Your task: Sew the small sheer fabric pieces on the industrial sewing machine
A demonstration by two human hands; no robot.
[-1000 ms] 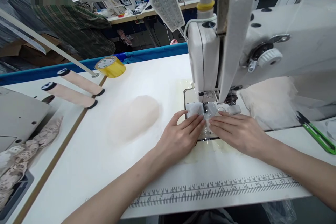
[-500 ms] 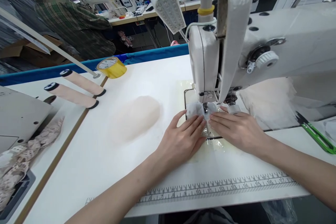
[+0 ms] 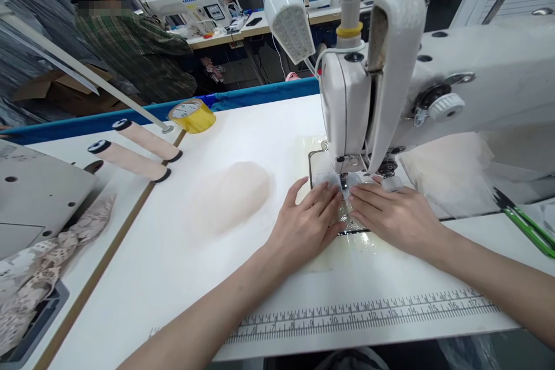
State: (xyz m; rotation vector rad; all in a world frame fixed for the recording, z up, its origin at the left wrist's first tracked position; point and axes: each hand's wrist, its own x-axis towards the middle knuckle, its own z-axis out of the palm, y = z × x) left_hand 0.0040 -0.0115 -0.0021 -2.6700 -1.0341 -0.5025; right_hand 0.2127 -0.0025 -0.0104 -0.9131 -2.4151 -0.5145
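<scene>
My left hand [image 3: 306, 222] lies flat just left of the presser foot [image 3: 344, 181], its fingers stretched toward the needle and its thumb spread out. From the right, my right hand [image 3: 394, 214] rests with fingers extended, the tips close to the foot. Both press on a thin, see-through pale piece [image 3: 326, 180] at the needle plate of the white sewing machine [image 3: 353, 110]; the fingers cover much of it. A sheer beige cup-shaped fabric piece [image 3: 247, 191] lies on the table to the left of my left hand.
Two beige thread cones [image 3: 130, 160] and a yellow tape roll [image 3: 193, 116] are at the left. Green thread snips [image 3: 526, 228] and sheer fabric [image 3: 451, 170] lie right. Lace trim [image 3: 56, 266] sits far left. A co-worker [image 3: 134, 52] is beyond the blue edge [image 3: 264, 92].
The camera view has shifted a little, so the scene sits slightly lower and to the right. Both hands stay beside the presser foot, with the left fingers slightly more bent.
</scene>
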